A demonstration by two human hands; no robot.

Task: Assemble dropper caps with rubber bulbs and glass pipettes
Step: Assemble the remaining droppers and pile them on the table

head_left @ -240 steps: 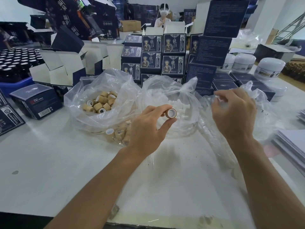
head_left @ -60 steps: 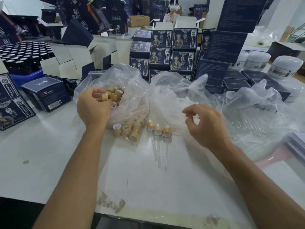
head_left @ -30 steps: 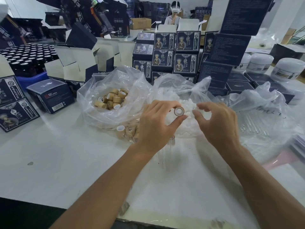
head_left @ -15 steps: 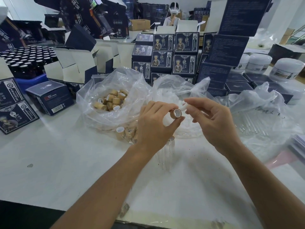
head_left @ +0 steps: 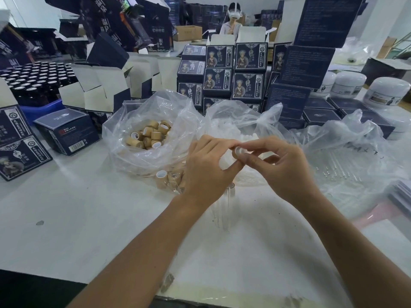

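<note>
- white bench (head_left: 89, 218), near edge: two bare forearms reach in from the front edge towards the middle of the bench.
- left hand (head_left: 206, 172): fingers curled, thumb and fingertips pinching a small tan cylindrical dropper cap (head_left: 237, 151) held above the middle of the bench.
- right hand (head_left: 282, 167): thumb and forefinger closed on the same cap from its right side; whether a rubber bulb lies between them cannot be told.
- under the hands: clear glass pipettes of finished droppers (head_left: 224, 210) lie on the bench, tips towards the front edge.
- just left of the left hand: a few loose tan caps (head_left: 162, 178) under the bag's lower fold.
- behind them: clear plastic bag of tan caps (head_left: 146, 136), open at the top.
- behind the hands: clear plastic bag of white rubber bulbs (head_left: 244, 127).
- towards the right edge: crumpled clear plastic bag of glass pipettes (head_left: 347, 163).
- back of the bench: stacked dark blue printed cartons (head_left: 233, 72), open white-lined cartons (head_left: 97, 90), white round jars (head_left: 387, 90).
</note>
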